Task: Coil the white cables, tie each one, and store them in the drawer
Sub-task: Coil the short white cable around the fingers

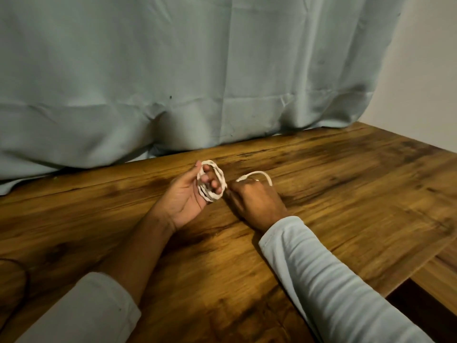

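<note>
A big pale blue curtain point(173, 70) hangs at the back and bunches up on the far edge of the wooden table point(346, 206). Your two arms lie across the table, so your hands can work low and steady.

Your left hand point(185, 196) is palm up. Its fingers poke through the loops of the white cable point(210, 193) and curl a little, so the loops cannot slip off. Your fingers are the peg for the coil.

Your right hand point(254, 201) sits just beside it, knuckles up, fingers curled in. It looks like it pinches the cable right next to the coil, but its fingertips are hidden, so I am not sure.

The loose end point(257, 172) arches over that hand, handy for wrapping round the loops. I think tying comes next. No drawer shows plainly.
</note>
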Tool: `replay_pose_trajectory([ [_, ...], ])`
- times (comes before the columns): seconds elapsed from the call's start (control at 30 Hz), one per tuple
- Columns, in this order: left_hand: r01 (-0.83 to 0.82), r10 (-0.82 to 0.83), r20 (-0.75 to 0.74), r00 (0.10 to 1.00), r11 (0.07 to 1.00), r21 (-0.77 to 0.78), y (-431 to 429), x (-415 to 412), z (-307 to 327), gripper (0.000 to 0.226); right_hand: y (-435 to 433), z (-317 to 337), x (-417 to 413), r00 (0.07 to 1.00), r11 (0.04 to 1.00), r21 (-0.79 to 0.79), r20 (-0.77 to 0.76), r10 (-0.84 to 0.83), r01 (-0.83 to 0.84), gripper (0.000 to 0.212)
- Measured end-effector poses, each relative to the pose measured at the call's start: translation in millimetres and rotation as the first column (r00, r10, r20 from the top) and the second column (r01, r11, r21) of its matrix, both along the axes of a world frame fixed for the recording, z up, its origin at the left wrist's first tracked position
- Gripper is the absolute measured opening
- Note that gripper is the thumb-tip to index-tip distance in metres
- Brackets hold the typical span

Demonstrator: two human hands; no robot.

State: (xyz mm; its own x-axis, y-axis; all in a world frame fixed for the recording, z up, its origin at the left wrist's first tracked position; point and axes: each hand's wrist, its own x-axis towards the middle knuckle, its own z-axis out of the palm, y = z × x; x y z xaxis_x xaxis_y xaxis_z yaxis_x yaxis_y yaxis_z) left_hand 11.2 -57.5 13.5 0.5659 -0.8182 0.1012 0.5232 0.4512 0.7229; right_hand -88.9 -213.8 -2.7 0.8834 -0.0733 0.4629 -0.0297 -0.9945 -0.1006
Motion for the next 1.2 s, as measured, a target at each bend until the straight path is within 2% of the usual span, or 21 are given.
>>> replay_pose_trajectory([
  [0.1, -0.171, 0.168, -0.115, 0.979, 0.985, -0.022, 2, 10, 0, 0.033, 8, -2, 5, 0.995, 0.994, -0.064, -0.052, 0.084, -0.087, 0.032],
  [0.23, -0.297, 0.299, -0.069, 0.952, 0.954, 0.032, 5, 24, -4, 0.034, 19, -3, 4, 0.981, 0.973, -0.135, -0.064, 0.183, -0.190, 0.025],
  [0.3, -0.353, 0.347, 0.076, 0.935, 0.931, 0.097, 3, 24, -6, 0.034, 25, -1, 1, 0.967, 0.957, -0.140, -0.024, 0.254, -0.255, 0.023],
  [0.4, -0.458, 0.371, 0.363, 0.855, 0.868, 0.191, -4, 14, -8, 0.030, 24, 3, -2, 0.957, 0.957, -0.048, 0.040, 0.287, -0.285, 0.023],
  [0.53, -0.461, 0.282, 0.525, 0.803, 0.852, 0.249, -9, -2, -8, 0.024, 20, 3, -5, 0.952, 0.953, 0.056, 0.082, 0.294, -0.299, 0.031],
  [0.7, -0.585, 0.149, 0.786, 0.600, 0.752, 0.304, -10, 7, -18, 0.027, 9, 9, -8, 0.940, 0.922, 0.250, 0.250, 0.233, -0.295, 0.025],
  [0.77, -0.530, 0.095, 0.778, 0.621, 0.782, 0.328, -10, 8, -17, 0.030, 0, 8, -5, 0.922, 0.896, 0.309, 0.321, 0.217, -0.319, 0.017],
  [0.9, -0.430, 0.039, 0.715, 0.698, 0.822, 0.374, -8, 4, -10, 0.029, -14, 7, -6, 0.880, 0.823, 0.450, 0.459, 0.120, -0.347, 0.017],
  [1.2, -0.264, -0.026, 0.625, 0.780, 0.892, 0.368, -11, -9, -5, 0.045, -16, 1, 2, 0.851, 0.676, 0.604, 0.522, 0.065, -0.422, 0.016],
])
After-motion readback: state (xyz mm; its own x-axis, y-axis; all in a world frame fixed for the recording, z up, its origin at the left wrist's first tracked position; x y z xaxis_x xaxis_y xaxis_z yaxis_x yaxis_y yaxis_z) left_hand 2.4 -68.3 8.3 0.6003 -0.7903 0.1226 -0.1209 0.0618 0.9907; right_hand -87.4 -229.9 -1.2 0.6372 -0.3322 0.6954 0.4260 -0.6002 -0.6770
